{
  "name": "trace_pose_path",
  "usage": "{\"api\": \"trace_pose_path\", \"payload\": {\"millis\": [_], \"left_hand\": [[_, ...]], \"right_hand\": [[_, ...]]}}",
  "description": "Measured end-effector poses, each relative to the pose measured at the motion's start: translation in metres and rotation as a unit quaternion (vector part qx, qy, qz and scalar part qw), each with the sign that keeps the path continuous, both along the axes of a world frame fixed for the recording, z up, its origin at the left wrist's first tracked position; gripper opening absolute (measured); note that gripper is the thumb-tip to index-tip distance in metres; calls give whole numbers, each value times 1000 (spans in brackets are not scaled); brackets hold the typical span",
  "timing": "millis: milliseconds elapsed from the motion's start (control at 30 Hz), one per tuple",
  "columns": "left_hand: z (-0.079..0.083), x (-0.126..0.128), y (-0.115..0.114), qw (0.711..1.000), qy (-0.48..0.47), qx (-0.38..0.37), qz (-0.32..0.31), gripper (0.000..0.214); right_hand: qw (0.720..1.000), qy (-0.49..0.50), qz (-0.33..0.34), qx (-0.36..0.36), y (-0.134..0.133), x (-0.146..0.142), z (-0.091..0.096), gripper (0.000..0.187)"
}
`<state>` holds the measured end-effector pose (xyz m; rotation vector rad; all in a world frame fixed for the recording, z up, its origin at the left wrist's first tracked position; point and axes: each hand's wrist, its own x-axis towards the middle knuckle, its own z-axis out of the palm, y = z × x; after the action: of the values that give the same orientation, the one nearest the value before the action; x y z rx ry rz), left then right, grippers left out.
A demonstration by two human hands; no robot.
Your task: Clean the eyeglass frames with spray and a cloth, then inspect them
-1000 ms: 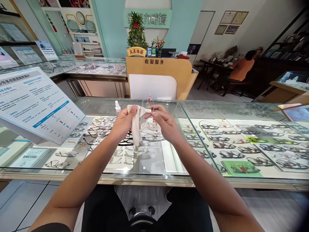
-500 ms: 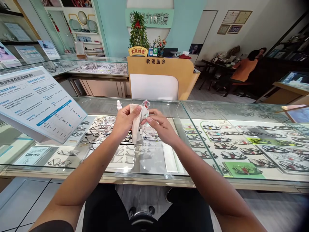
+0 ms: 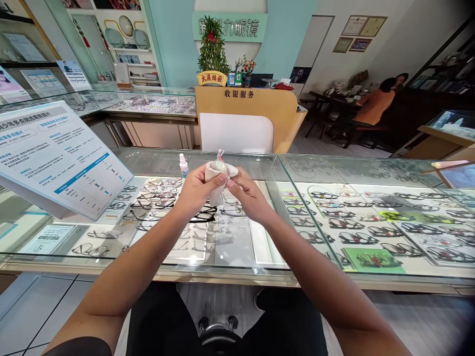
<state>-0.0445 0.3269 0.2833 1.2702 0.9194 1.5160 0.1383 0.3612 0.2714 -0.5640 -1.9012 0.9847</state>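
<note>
Over the glass counter, my left hand (image 3: 200,189) is closed on a pale cleaning cloth (image 3: 214,173), its thumb pressing from the near side. The cloth is folded around a pair of eyeglasses (image 3: 220,157); a clear lens and a pinkish part stick out above, and the rest is covered. My right hand (image 3: 249,194) is closed at the right side of the cloth, pinching the wrapped eyeglasses, with its thumb close to the left thumb. A small white spray bottle (image 3: 183,166) stands upright on the counter, just beyond my left hand.
Under the counter glass (image 3: 237,257) lie several rows of spectacle frames (image 3: 349,225). A printed sign board (image 3: 63,158) leans at the left. Ahead stands a wooden cashier desk (image 3: 289,106) with a plant (image 3: 212,49). A person in orange (image 3: 375,106) sits far right.
The cloth has gone from hanging down in my left hand to being wrapped around the lens. My right hand has closed in against it. The spray bottle shows more fully.
</note>
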Motion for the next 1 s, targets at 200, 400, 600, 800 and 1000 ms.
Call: {"api": "trace_pose_path", "payload": {"millis": [200, 400, 600, 800, 1000], "left_hand": [[11, 3, -7, 998, 21, 32, 49, 55], [17, -6, -6, 995, 73, 55, 36, 67], [21, -25, -2, 984, 138, 54, -98, 59], [21, -3, -9, 995, 57, 68, -43, 51], [19, 8, -16, 997, 23, 66, 31, 60]], "right_hand": [[999, -33, 28, 14, -4, -1, 2, 66], [999, -11, 51, 9, -5, 0, 4, 60], [998, 30, 43, -42, -5, 5, 7, 56], [997, 17, 43, -58, -8, 4, 9, 64], [998, 7, 59, -37, -17, -4, 5, 66]]}}
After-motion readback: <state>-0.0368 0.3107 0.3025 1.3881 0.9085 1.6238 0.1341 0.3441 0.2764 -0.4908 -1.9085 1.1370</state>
